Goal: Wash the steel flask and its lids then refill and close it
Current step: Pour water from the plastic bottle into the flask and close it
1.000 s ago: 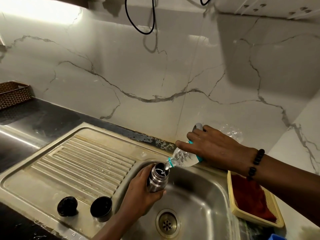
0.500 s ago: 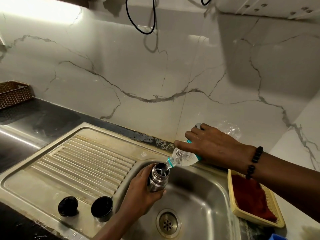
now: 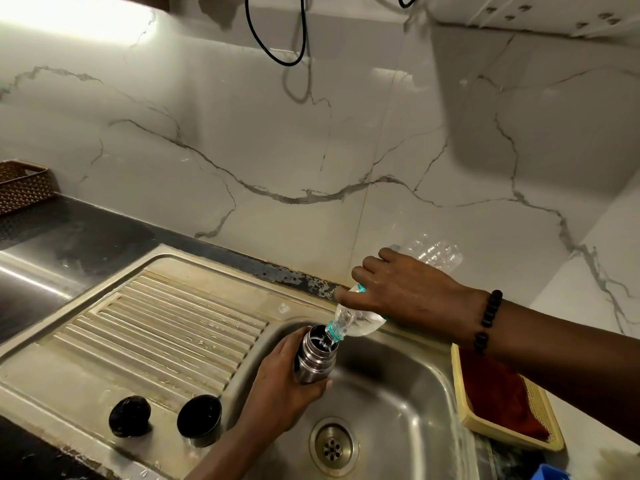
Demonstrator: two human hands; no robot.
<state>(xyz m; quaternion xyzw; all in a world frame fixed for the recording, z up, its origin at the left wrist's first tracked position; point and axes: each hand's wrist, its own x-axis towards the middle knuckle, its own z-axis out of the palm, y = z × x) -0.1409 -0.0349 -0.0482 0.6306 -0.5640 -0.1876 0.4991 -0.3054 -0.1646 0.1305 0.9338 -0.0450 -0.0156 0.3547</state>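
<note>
My left hand (image 3: 280,393) grips the steel flask (image 3: 314,358) upright over the sink basin (image 3: 398,403), its mouth open. My right hand (image 3: 405,292) holds a clear plastic bottle (image 3: 356,320) tilted neck-down, its teal-ringed mouth at the flask's rim, and water runs into the flask. The bottle's base (image 3: 433,254) sticks up behind my right hand. Two black lids stand on the draining board: a rounded stopper (image 3: 130,415) at the left and a cup-shaped lid (image 3: 200,419) beside it, open side up.
The ribbed steel draining board (image 3: 156,327) lies left of the basin, whose drain (image 3: 332,446) is at the bottom. A yellow tray (image 3: 550,441) with a red cloth (image 3: 495,393) sits to the right. A brown woven basket (image 3: 22,187) stands far left. A black cable (image 3: 277,46) hangs on the marble wall.
My right hand has raised the bottle's base a little, so the bottle tilts more steeply into the flask. The flask, my left hand and both lids stay where they were.
</note>
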